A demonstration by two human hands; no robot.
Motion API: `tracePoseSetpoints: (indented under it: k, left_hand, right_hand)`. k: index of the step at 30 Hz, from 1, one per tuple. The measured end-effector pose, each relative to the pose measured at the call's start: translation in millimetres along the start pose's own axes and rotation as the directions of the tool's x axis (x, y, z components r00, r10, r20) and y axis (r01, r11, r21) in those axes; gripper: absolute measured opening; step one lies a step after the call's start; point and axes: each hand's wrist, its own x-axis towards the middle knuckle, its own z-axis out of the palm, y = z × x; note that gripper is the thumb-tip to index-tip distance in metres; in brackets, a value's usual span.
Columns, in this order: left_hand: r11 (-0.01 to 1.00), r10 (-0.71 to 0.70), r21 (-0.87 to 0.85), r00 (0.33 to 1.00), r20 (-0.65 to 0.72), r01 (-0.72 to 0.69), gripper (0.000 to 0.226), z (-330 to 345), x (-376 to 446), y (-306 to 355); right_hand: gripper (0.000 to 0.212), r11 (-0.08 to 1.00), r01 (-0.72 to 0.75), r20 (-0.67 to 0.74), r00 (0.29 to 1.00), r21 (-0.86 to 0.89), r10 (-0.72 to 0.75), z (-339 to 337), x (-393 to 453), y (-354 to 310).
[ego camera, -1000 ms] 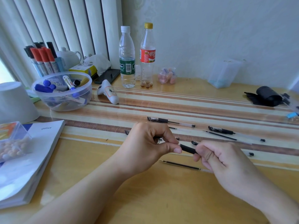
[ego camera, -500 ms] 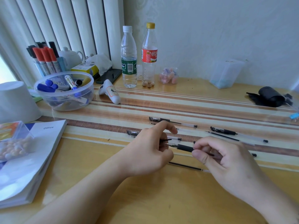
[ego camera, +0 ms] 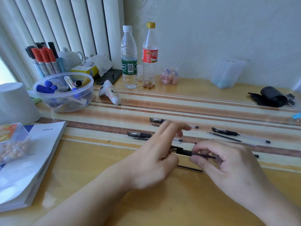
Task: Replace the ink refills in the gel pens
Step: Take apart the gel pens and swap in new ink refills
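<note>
Both hands on one gel pen (ego camera: 184, 151) held just above the desk (ego camera: 146, 206): left hand (ego camera: 151, 162) pinches the cap end, other fingers splayed; right hand (ego camera: 228, 165) pinches the barrel. Risk: loose two-finger grip slips, and the spare refill (ego camera: 189, 168) underneath rolls away

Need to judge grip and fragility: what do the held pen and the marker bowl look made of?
Pen: likely plastic, with a matte black grip section that looks rubbery and a clear barrel, as on the pens lying nearby. Bowl: clear, glossy plastic by the look; the markers show through its thin wall, though glass cannot be ruled out.
</note>
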Motion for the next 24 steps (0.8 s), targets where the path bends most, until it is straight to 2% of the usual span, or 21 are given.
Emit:
tracePoseSetpoints:
  k: [3, 8, 10, 14, 16, 17, 19, 21, 23, 24]
  left_hand:
    - [0.997, 0.033, -0.073, 0.999, -0.017, -0.034, 0.063, 0.5, -0.5, -0.6]
    - [0.998, 0.056, -0.001, 0.997, -0.062, -0.056, 0.067, 8.1, 2.1, -4.8]
    - [0.998, 0.065, 0.019, 0.998, -0.016, -0.065, 0.066, 6.0, 1.5, -3.0]
    - [0.996, 0.077, 0.04, 0.995, 0.066, -0.08, 0.05, -8.7, 0.1, -2.7]
    - [0.99, 0.11, 0.092, 0.994, -0.001, -0.109, 0.033, -16.7, 3.8, -8.4]
    - [0.988, 0.11, 0.113, 0.992, -0.064, -0.103, 0.033, -20.4, 5.6, -13.0]
    - [0.986, 0.062, 0.164, 0.977, -0.204, -0.029, 0.032, -27.9, 8.1, -26.2]
    - [0.923, -0.007, 0.365, 0.953, -0.304, 0.123, 0.025, -34.0, 8.4, -40.1]
    - [0.8, -0.093, 0.542, 0.945, -0.314, 0.259, 0.025, -35.9, 8.2, -53.0]
    - [0.767, -0.153, 0.566, 0.943, -0.296, 0.302, 0.025, -36.2, 8.2, -57.6]
  right_hand:
    - [0.022, 0.999, 0.023, -0.045, 0.999, 0.032, -0.022, 1.9, -0.6, 2.7]
    - [0.023, 0.996, 0.055, -0.057, 0.997, 0.063, -0.052, 7.0, -2.0, 1.7]
    - [0.021, 0.996, 0.05, -0.043, 0.998, 0.075, -0.046, 8.3, -2.7, 2.7]
    - [0.012, 0.997, 0.033, 0.029, 0.999, 0.064, -0.035, 11.6, -2.3, 1.6]
    - [0.013, 0.995, 0.091, 0.081, 0.993, -0.034, -0.088, 13.0, -3.1, -1.5]
    - [0.015, 0.99, 0.124, 0.11, 0.987, -0.066, -0.116, 13.9, -4.1, -3.1]
    - [0.02, 0.983, 0.167, 0.169, 0.974, -0.081, -0.152, 17.0, -7.1, -5.4]
    - [0.022, 0.978, 0.191, 0.216, 0.962, -0.087, -0.168, 21.8, -9.8, -6.2]
    - [0.025, 0.975, 0.199, 0.244, 0.955, -0.097, -0.17, 26.6, -10.7, -5.3]
    - [0.026, 0.976, 0.196, 0.254, 0.953, -0.097, -0.166, 28.0, -10.8, -4.8]
